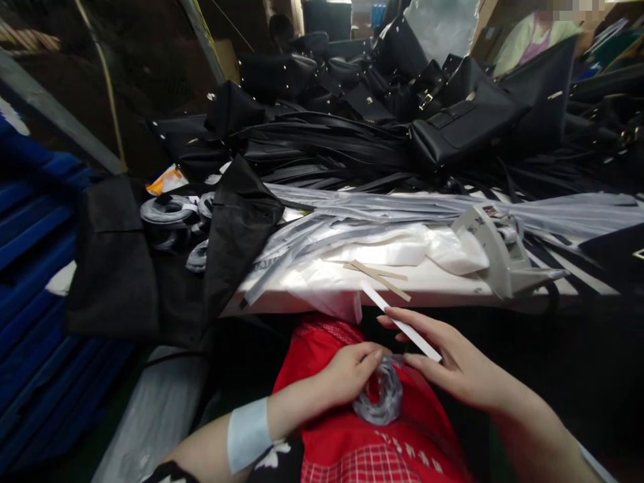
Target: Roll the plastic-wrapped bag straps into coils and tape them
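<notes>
A coil of strap in clear plastic (380, 400) hangs over the red apron, with my left hand (355, 369) closed on its top. My right hand (443, 355) is just to the right of the coil, its thumb near the coil's upper edge. Between the thumb and fingers of that hand is a white paper strip (402, 324), slanting up to the left toward the table edge. Two thin beige strips (380, 275) lie crossed on the table, just beyond the white strip's tip.
Plastic-wrapped straps (362, 204) run along the white table (443, 285). A white holder (496, 251) stands at the right. Black bags (463, 114) are piled behind. At the left, a black bag (186, 295) holds coils, near blue crates (40, 268). Another person (536, 40) is at the back right.
</notes>
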`<state>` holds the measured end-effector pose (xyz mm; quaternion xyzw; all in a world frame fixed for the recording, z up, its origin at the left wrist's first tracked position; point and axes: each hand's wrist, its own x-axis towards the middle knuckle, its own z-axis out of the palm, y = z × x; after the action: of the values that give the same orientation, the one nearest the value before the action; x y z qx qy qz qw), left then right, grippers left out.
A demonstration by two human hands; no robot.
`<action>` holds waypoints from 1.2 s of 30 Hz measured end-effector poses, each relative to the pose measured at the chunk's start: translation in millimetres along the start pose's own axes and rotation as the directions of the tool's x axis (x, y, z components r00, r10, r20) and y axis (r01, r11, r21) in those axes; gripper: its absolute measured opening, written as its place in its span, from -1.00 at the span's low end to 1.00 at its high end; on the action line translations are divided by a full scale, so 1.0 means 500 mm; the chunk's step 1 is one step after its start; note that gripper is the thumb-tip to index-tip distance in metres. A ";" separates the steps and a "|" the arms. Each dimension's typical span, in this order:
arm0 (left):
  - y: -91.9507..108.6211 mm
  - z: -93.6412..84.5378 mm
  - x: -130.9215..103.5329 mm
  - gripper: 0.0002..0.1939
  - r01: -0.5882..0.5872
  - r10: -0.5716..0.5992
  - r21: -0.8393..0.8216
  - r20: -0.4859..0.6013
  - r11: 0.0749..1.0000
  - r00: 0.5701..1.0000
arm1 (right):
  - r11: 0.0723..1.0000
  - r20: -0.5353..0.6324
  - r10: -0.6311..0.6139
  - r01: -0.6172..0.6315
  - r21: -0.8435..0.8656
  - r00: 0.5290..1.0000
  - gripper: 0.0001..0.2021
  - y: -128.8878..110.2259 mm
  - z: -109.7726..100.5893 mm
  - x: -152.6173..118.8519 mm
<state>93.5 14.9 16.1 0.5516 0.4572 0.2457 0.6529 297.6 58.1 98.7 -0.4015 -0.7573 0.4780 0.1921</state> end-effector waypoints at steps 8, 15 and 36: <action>-0.009 0.018 -0.005 -0.54 0.073 -0.070 -0.070 0.048 0.995 0.996 | 0.991 0.041 0.088 -0.092 0.097 0.995 -0.68 -0.008 0.041 -0.104; -0.031 0.029 -0.012 -0.41 0.143 -0.134 -0.236 0.054 0.961 0.990 | 0.995 -0.053 0.000 0.005 0.099 0.999 -0.79 -0.010 0.070 -0.125; -0.035 0.024 -0.021 -0.38 0.101 -0.101 -0.182 0.012 0.978 0.995 | 0.815 0.055 -0.053 0.075 -0.575 0.997 -0.71 -0.037 0.062 -0.157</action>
<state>96.0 -4.3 2.6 0.4660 0.4594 0.2523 0.7128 316.1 -25.6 107.7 -0.4065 -0.8827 0.2269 0.0636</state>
